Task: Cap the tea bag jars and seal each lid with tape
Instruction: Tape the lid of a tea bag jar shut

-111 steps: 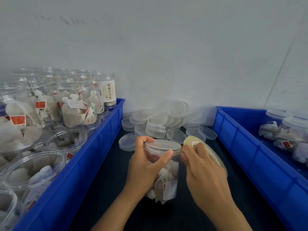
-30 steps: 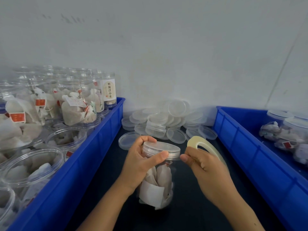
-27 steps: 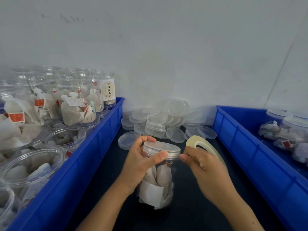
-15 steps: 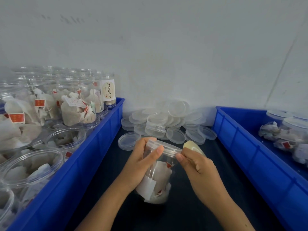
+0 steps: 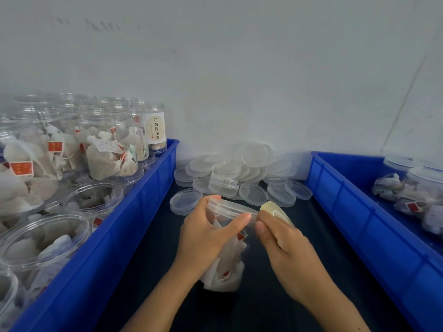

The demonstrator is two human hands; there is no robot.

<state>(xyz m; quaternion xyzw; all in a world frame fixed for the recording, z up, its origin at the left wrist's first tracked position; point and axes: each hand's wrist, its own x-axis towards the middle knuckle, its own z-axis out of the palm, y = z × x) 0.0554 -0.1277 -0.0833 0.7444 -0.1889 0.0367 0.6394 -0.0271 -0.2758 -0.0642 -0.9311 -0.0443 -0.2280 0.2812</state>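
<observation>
**Between two blue bins, a capped jar meets the tape**

On the dark counter (image 5: 275, 305) between two bins, the left hand (image 5: 203, 238) is grasping a clear tea bag jar (image 5: 227, 259) near its top, thumb lying along the lid (image 5: 230, 208), the jar tilting toward the right. The right hand (image 5: 285, 245) is pinching a roll of clear tape (image 5: 275, 212) in its grip, holding it right against the lid's edge. Just behind the hands, loose lids (image 5: 242, 178) are lying heaped against the white wall. The left blue bin (image 5: 115, 236) is holding uncapped jars (image 5: 45, 238) of tea bags; the right blue bin (image 5: 359, 224) is holding capped jars (image 5: 422, 188) lying on their sides.
</observation>
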